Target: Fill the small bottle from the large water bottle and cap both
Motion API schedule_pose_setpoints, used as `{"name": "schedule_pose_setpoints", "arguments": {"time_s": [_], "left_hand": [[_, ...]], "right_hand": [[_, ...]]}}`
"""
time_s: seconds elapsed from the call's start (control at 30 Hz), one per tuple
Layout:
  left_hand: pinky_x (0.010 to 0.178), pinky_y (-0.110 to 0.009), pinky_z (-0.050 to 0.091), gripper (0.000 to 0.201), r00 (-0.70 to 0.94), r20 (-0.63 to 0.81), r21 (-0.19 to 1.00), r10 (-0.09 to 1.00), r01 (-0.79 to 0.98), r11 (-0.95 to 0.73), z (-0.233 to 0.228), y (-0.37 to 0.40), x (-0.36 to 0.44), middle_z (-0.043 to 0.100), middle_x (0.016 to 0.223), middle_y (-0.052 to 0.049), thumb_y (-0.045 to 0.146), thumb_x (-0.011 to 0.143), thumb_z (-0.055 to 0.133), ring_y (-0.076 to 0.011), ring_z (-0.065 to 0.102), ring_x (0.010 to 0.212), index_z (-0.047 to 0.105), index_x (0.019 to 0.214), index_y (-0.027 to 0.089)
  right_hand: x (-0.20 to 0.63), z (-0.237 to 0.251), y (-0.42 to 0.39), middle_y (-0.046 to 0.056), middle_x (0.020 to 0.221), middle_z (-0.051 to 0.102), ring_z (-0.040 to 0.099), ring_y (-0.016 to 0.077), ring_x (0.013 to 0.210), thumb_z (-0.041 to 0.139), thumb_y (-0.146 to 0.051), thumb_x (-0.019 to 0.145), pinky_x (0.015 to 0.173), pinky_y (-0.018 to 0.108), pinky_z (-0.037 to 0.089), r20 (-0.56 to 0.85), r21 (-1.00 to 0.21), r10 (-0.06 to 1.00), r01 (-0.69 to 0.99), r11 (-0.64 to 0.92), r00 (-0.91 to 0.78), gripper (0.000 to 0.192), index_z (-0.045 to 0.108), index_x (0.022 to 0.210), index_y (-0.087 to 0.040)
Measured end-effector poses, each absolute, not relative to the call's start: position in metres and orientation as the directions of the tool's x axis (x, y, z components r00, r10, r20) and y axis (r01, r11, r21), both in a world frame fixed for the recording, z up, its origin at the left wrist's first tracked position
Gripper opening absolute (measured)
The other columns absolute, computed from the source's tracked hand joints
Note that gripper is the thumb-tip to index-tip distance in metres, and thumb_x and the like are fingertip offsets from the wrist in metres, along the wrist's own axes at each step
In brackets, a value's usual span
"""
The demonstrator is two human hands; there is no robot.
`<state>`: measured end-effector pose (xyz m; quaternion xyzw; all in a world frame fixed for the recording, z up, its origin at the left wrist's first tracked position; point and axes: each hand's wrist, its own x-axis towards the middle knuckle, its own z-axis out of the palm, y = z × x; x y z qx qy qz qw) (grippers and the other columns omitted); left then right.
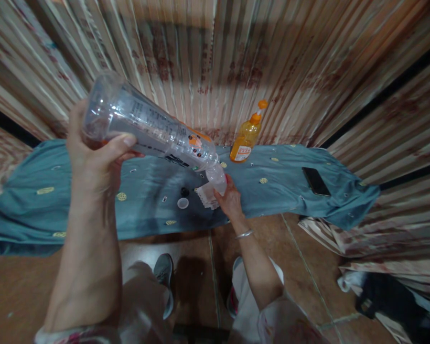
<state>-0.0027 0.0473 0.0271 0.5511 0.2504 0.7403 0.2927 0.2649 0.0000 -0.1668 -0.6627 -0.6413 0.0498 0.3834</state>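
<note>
My left hand is wrapped round the base end of a large clear plastic bottle with printed labels. The bottle is tipped, base up at the left and neck down to the right. Its neck meets a small translucent container, which my right hand grips from the right. Whether liquid runs between them I cannot tell. A pale folded cloth or tissue lies just below the small container. Close by on the covered table are a small black cap and a round whitish lid.
A teal patterned cloth covers the narrow table. An orange pump bottle stands at its back edge, and a dark phone lies on the right. Striped curtains hang behind. Dark fabric lies at lower right.
</note>
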Motion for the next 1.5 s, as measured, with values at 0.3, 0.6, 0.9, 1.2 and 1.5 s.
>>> {"name": "schedule_pose_setpoints", "arguments": {"time_s": [0.3, 0.6, 0.9, 1.2, 1.5], "left_hand": [[0.035, -0.022, 0.054, 0.077, -0.209, 0.706, 0.666, 0.676, -0.129, -0.735, 0.026, 0.052, -0.003, 0.072, 0.094, 0.001, 0.035, 0.041, 0.093, -0.0084, 0.059, 0.048, 0.064, 0.112, 0.026], [0.035, -0.019, 0.053, 0.074, -0.201, 0.688, 0.685, 0.697, -0.137, -0.716, 0.029, 0.053, -0.005, 0.073, 0.098, 0.003, 0.033, 0.042, 0.093, -0.0076, 0.060, 0.048, 0.065, 0.110, 0.027], [0.032, -0.020, 0.052, 0.072, -0.223, 0.694, 0.670, 0.684, -0.149, -0.728, 0.030, 0.051, 0.000, 0.072, 0.104, -0.001, 0.030, 0.041, 0.093, -0.0090, 0.061, 0.050, 0.067, 0.108, 0.026], [0.032, -0.018, 0.051, 0.064, -0.226, 0.683, 0.676, 0.695, -0.166, -0.718, 0.036, 0.047, 0.004, 0.071, 0.090, 0.004, 0.031, 0.040, 0.094, -0.0091, 0.061, 0.052, 0.069, 0.099, 0.027], [0.031, -0.017, 0.050, 0.069, -0.234, 0.694, 0.663, 0.681, -0.161, -0.731, 0.036, 0.050, 0.005, 0.071, 0.085, 0.006, 0.032, 0.037, 0.094, -0.0070, 0.059, 0.046, 0.067, 0.100, 0.026]], "right_hand": [[0.266, -0.166, 0.000, 0.027, 0.133, 0.060, 0.062, 0.0324, 0.122, 0.061, -0.032, 0.087, 0.099, 0.047, 0.053, 0.409, -0.573, 0.898, 0.811, 0.113, 0.163, 0.067, 0.036, 0.143, -0.005], [0.265, -0.163, -0.001, 0.025, 0.134, 0.060, 0.063, 0.0320, 0.121, 0.062, -0.029, 0.086, 0.100, 0.047, 0.052, 0.402, -0.590, 0.899, 0.800, 0.110, 0.173, 0.066, 0.037, 0.142, -0.006], [0.264, -0.164, -0.002, 0.027, 0.136, 0.059, 0.063, 0.0325, 0.121, 0.062, -0.029, 0.086, 0.099, 0.047, 0.053, 0.424, -0.568, 0.890, 0.814, 0.118, 0.167, 0.067, 0.037, 0.143, -0.005], [0.263, -0.161, -0.002, 0.027, 0.136, 0.059, 0.062, 0.0315, 0.123, 0.066, -0.026, 0.083, 0.102, 0.046, 0.052, 0.408, -0.572, 0.894, 0.815, 0.093, 0.184, 0.067, 0.039, 0.141, -0.004], [0.264, -0.164, -0.001, 0.028, 0.136, 0.058, 0.063, 0.0322, 0.122, 0.061, -0.030, 0.087, 0.099, 0.047, 0.052, 0.419, -0.566, 0.890, 0.818, 0.103, 0.178, 0.065, 0.036, 0.143, -0.006]]}}
